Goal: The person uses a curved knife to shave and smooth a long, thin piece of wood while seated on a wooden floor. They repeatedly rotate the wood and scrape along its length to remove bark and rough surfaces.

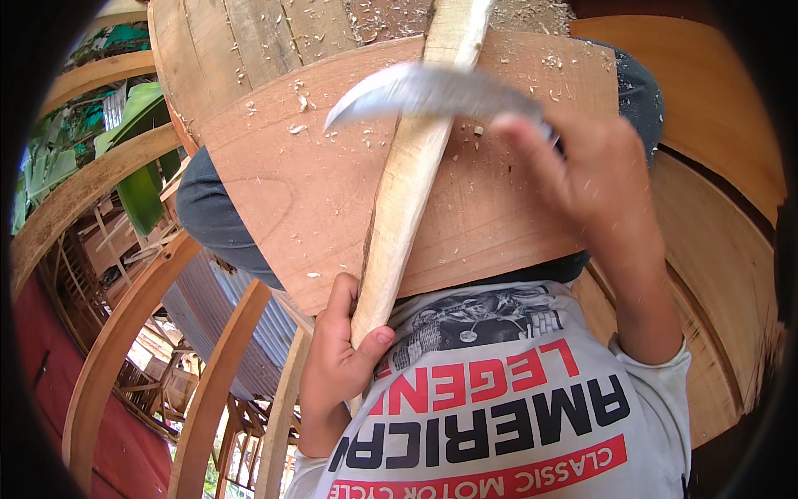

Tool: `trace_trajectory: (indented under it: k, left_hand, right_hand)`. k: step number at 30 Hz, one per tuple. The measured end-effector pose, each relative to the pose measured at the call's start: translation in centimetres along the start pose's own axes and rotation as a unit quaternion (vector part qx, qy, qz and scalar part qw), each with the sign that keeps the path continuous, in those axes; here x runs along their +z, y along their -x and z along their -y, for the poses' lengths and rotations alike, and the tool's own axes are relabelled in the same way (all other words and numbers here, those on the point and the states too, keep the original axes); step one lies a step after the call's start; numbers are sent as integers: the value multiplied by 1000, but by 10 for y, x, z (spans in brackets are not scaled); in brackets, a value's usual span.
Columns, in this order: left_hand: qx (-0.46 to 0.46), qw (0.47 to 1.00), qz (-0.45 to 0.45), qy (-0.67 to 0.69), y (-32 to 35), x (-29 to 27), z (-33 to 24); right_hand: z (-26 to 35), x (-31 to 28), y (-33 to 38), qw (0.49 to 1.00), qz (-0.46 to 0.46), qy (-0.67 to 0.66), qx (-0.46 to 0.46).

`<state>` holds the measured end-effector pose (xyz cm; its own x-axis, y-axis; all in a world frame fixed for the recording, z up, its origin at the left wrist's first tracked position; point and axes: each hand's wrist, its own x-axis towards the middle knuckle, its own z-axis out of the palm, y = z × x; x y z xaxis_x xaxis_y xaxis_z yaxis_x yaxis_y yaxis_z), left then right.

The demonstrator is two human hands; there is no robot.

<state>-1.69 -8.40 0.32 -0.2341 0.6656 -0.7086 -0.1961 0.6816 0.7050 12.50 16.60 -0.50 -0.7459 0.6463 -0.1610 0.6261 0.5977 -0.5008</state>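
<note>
A long, pale strip of wood (407,195) with a dark, bark-like edge runs from near my belly up past the far edge of a thin board (299,208) across my lap. Its near end is gripped by my left hand (339,353), with the thumb on one side and the fingers on the other. My right hand (594,179) is closed round the handle of a curved knife (440,90), and that handle is mostly hidden. The wide, bright blade lies across the upper part of the strip, its tip pointing left. Motion blurs both blade and hand, so contact with the wood is unclear.
Wood shavings (301,101) are scattered over the board and the planks (241,41) beyond. My legs (220,208) are bent beneath the board. Curved wooden rails (220,374) stand at the left, with corrugated metal sheets (220,308) and green leaves (137,158) behind. Wooden panels (690,274) lie to the right.
</note>
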Motion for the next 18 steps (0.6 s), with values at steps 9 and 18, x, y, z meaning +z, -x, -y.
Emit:
trace_trajectory:
  k: [9, 18]
  left_hand:
    - [-19, 999, -16, 31, 9, 4, 3]
    - [-33, 991, 88, 97, 8, -18, -16]
  right_hand:
    - [-30, -11, -14, 990, -95, 62, 83]
    - [3, 18, 13, 981, -100, -164, -10]
